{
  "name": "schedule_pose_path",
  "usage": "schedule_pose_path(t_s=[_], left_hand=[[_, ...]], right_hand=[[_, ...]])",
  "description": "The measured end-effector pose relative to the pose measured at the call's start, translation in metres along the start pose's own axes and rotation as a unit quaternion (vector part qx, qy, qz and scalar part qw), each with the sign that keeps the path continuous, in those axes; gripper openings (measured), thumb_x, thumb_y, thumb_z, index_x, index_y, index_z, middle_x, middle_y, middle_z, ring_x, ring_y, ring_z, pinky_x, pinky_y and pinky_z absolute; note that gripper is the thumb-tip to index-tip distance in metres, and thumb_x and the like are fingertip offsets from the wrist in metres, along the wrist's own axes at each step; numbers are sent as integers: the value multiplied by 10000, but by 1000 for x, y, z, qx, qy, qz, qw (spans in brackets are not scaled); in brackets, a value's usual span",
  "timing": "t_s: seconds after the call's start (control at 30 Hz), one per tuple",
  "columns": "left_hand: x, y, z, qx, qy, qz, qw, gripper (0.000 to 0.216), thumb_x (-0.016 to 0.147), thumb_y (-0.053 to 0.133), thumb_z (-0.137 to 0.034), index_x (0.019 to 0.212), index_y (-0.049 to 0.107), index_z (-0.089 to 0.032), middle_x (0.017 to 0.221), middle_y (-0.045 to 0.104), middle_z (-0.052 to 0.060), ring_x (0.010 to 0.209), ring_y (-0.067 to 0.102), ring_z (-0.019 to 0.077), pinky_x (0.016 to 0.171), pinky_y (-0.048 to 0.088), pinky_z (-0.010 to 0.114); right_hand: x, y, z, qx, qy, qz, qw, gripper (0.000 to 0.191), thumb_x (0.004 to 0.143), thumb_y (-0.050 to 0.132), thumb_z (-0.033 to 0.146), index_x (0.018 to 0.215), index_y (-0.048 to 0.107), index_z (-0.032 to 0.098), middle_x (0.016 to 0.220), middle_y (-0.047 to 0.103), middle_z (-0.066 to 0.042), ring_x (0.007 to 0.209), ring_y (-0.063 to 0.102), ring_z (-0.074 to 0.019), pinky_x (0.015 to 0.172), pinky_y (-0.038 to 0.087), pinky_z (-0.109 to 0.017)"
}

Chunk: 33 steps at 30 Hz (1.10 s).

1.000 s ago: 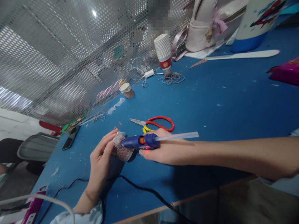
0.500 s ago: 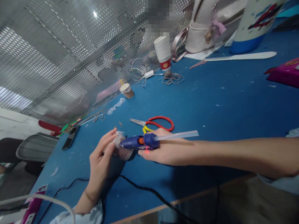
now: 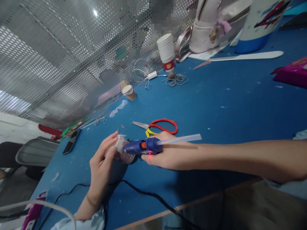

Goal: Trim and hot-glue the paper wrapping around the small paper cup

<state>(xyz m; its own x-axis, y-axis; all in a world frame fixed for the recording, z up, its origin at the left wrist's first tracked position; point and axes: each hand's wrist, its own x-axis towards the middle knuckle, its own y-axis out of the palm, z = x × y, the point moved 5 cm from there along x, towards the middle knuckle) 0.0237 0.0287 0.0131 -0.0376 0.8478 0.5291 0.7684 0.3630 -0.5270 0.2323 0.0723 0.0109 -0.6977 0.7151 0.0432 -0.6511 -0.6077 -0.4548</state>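
Left hand [image 3: 100,159] grips a small cup-like object [image 3: 124,155] over the blue table [image 3: 216,105], hiding one side; right hand [image 3: 170,156] grasps a blue glue gun [image 3: 133,147], its handle unseen, nozzle [image 3: 126,148] at the object. Beyond, scissors [image 3: 146,126] lie partly covered; stacked paper cups [image 3: 166,51] bear an unreadable emblem [image 3: 169,65].

Scissors [image 3: 152,126] crowd the right hand [image 3: 169,156]; beyond them, blue table [image 3: 211,99] lies open.

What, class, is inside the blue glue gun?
A translucent glue stick juts from the back of the glue gun; an orange part shows through an opening. The casing covers the rest.
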Motion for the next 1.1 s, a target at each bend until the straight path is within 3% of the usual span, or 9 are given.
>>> schedule_pose_path(t_s=[0.17, 0.87, 1.1], left_hand=[[0, -1, 3, 3, -4, -9, 1000, 206, 929, 595, -269, 1092, 719, -285, 1272, 686, 11, 1216, 600, 178, 1052, 449, 317], [-1, -1, 5, -13, -15, -15, 1000, 208, 922, 598, -296, 1088, 720, -271, 1270, 685, 43, 1213, 608, 224, 1048, 463, 384], [0, 0, 0, 21, -2, -12, 1000, 208, 927, 594, -289, 1093, 719, -280, 1257, 694, 24, 1197, 614, 189, 1031, 469, 325]], right_hand=[[1, 1, -2, -25, -6, 21, 999, 208, 772, 588, 218, 623, 445, 190, 549, 473, 49, 481, 368, -87, 457, 206, -250], [-1, -2, 0, -32, -5, -9, 999, 223, 761, 593, 209, 608, 431, 189, 556, 471, 45, 492, 382, -91, 470, 212, -253], [0, -1, -1, -27, -34, -14, 999, 225, 767, 571, 218, 602, 421, 192, 555, 466, 43, 490, 374, -93, 468, 210, -259]])
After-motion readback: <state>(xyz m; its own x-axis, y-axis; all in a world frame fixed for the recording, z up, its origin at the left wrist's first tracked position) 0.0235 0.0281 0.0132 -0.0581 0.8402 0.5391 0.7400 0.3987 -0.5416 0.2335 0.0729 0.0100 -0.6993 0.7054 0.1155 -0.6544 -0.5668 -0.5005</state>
